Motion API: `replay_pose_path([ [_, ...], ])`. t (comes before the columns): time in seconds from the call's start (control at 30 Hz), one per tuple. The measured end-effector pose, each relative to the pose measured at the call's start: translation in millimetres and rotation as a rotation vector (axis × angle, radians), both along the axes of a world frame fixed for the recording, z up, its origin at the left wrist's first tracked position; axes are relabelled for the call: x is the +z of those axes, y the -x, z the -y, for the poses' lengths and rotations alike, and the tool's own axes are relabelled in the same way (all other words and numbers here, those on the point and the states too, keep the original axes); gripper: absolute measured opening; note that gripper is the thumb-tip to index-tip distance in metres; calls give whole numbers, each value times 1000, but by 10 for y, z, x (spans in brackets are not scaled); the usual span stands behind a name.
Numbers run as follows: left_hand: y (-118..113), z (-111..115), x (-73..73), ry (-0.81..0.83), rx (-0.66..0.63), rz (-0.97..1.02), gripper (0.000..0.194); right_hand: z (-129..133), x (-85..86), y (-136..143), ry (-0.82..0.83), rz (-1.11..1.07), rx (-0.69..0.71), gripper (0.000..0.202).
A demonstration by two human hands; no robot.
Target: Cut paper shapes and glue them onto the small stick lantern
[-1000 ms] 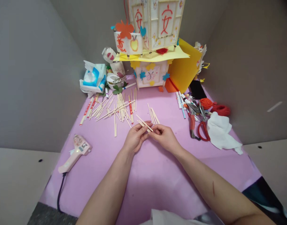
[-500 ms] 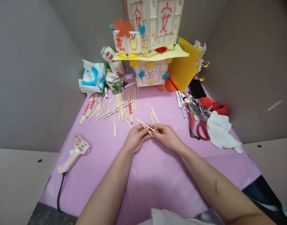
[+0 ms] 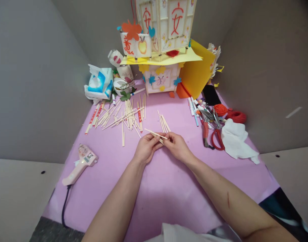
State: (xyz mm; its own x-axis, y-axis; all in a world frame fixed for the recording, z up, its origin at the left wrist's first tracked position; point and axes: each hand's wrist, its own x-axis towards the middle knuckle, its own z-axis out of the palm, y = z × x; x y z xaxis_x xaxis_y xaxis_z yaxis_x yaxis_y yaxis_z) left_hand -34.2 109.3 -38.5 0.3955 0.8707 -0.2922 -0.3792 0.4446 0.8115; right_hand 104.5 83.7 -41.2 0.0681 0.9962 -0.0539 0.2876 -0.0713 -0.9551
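Note:
Over the middle of the purple table, my left hand (image 3: 148, 148) is closed on a few thin wooden sticks (image 3: 157, 134). My right hand (image 3: 177, 145) pinches the right-hand ends of the same sticks, its fingertips close to those of my left hand. The sticks slant, one lying across the others; fingers hide part of them, so their exact number is unclear. Just beyond my hands lies a small group of loose sticks (image 3: 164, 122). Farther left is a bigger scattered pile of wooden sticks (image 3: 130, 114), some in red paper wrappers.
A pink glue gun (image 3: 80, 164) with a black cord lies left. Behind stand a decorated paper lantern house (image 3: 166, 42) and a tissue pack (image 3: 99, 82). At right are red-handled scissors (image 3: 217, 139), pliers (image 3: 206, 134), markers (image 3: 194, 111), red yarn (image 3: 236, 116) and a crumpled tissue (image 3: 235, 137).
The sticks' angle in my hands has shifted slightly, the top one lying a little flatter. Both hands keep their hold in nearly the same place.

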Motion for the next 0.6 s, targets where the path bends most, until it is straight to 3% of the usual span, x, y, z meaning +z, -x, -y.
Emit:
replay_pose_path([
  [0.43,-6,-4,24,20,117,45,21,20,21,-8,-55,170,-117,12],
  [0.53,36,-38,27,28,157,74,18,-27,41,-128,-53,21,-177,11],
  [0.6,56,-52,36,34,161,103,16,-62,75,-192,2,-251,-130,11],
])
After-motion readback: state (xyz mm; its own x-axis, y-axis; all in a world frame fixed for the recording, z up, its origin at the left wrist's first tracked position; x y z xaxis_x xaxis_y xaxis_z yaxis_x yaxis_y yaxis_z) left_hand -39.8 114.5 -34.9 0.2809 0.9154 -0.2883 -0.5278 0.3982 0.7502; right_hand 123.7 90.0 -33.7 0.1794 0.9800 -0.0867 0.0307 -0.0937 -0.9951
